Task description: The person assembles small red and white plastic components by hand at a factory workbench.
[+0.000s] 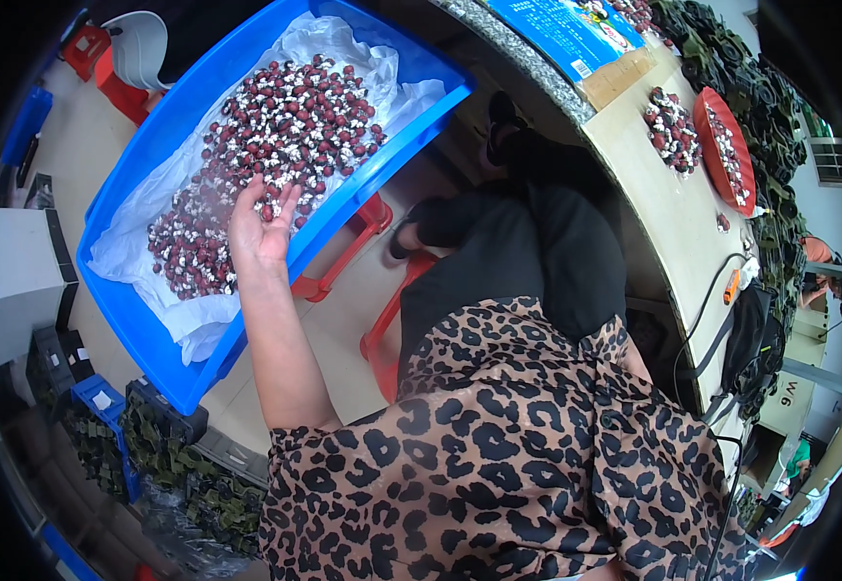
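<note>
My left hand (264, 232) reaches into a big blue plastic bin (174, 373) on the left. Its palm faces up with the fingers curled, and a few small dark-red round pieces with white bits sit in it. Many of the same red-and-white pieces (295, 111) are heaped around and beyond the hand. They lie on a crumpled white plastic liner (329, 44) that covers the inside of the bin. My right hand does not show; only a strip of skin is seen beside my right hip.
Along the right runs a worktable (624, 145) bearing a loose pile of pieces (671, 131), a red tray (745, 184) with more, a blue printed sheet (561, 34), an orange-handled tool (732, 288) and dark straps (765, 107). Red stools (377, 218) stand below the bin.
</note>
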Demonstrator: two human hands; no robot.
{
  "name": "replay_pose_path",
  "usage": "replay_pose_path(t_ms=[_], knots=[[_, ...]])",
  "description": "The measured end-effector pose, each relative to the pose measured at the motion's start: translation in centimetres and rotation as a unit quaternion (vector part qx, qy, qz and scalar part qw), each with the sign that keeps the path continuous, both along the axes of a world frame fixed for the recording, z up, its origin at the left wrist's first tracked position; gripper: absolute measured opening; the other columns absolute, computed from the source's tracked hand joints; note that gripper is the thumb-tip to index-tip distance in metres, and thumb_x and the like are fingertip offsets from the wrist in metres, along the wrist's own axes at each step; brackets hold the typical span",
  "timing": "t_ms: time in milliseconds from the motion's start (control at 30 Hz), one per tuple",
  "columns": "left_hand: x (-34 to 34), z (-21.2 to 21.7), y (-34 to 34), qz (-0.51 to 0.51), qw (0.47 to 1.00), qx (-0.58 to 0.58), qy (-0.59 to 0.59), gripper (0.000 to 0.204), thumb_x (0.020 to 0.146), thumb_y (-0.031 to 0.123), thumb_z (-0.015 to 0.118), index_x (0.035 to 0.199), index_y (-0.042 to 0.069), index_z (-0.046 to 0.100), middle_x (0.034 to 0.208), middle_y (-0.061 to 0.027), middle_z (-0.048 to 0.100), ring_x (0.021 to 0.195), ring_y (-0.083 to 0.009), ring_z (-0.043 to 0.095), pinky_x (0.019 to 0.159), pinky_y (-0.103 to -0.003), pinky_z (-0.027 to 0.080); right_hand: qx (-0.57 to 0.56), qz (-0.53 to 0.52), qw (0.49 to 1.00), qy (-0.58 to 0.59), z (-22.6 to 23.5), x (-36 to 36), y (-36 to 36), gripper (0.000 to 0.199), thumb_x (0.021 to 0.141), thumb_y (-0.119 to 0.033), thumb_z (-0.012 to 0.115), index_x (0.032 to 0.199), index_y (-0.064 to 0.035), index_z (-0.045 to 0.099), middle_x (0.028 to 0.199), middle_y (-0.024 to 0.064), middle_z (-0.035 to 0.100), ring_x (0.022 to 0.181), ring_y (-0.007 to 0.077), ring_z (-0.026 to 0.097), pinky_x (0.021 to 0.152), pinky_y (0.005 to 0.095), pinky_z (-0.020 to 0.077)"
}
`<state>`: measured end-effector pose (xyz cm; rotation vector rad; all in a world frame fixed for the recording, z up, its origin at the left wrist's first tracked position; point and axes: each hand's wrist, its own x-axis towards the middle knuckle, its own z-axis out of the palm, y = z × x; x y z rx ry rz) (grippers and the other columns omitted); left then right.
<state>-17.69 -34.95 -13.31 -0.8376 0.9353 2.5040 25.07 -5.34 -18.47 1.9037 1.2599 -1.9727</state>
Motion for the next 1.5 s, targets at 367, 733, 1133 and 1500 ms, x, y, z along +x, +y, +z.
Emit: replay_pose_path(t_ms=[367, 733, 1133, 1500], knots=[[-0.8, -1.2, -2.3, 0.0, 0.999, -0.038, -0.008, 0.033, 0.074, 0.001, 0.055, 0.105, -0.007, 0.046, 0.11, -0.0192, 0.031, 0.098, -0.0389, 0.041, 0.086, -0.052, 0.041, -0.004, -0.051, 0.999, -0.003, 4.4, -1.7, -0.2, 0.023, 0.08, -0.007, 0.051, 0.099, 0.0051, 0.053, 0.086, 0.0106, 0.061, 0.076, 0.0169, 0.059, 0.066, 0.0274, 0.0483], [-1.6, -2.4, -3.6, -0.029, 0.997, -0.069, -0.023, 0.03, 0.077, 0.001, 0.051, 0.105, -0.006, 0.042, 0.105, -0.0161, 0.039, 0.096, -0.0352, 0.042, 0.088, -0.049, 0.041, 0.013, -0.061, 0.996, -0.064, 4.7, 0.8, 0.0, 0.024, 0.082, -0.008, 0.047, 0.1, 0.0063, 0.052, 0.087, 0.0133, 0.06, 0.074, 0.0199, 0.059, 0.062, 0.0288, 0.049], [-1.7, -2.6, -4.7, -0.028, 0.997, -0.065, -0.024, 0.034, 0.079, -0.002, 0.047, 0.11, -0.008, 0.035, 0.113, -0.015, 0.038, 0.104, -0.0366, 0.04, 0.089, -0.052, 0.04, 0.023, -0.046, 0.992, -0.115, 4.3, 1.7, 0.7, 0.029, 0.084, -0.014, 0.044, 0.102, 0.0071, 0.051, 0.088, 0.0137, 0.059, 0.075, 0.02, 0.059, 0.064, 0.0274, 0.0479], [-1.1, -1.0, -3.7, -0.024, 0.994, -0.104, -0.009, 0.033, 0.08, -0.003, 0.043, 0.112, -0.01, 0.038, 0.106, -0.0186, 0.044, 0.106, -0.0307, 0.042, 0.092, -0.05, 0.036, 0.032, -0.058, 0.99, -0.121, 3.6, 1.6, 0.6, 0.028, 0.084, -0.013, 0.044, 0.102, 0.007, 0.052, 0.088, 0.0135, 0.059, 0.074, 0.02, 0.059, 0.063, 0.0277, 0.0479]])
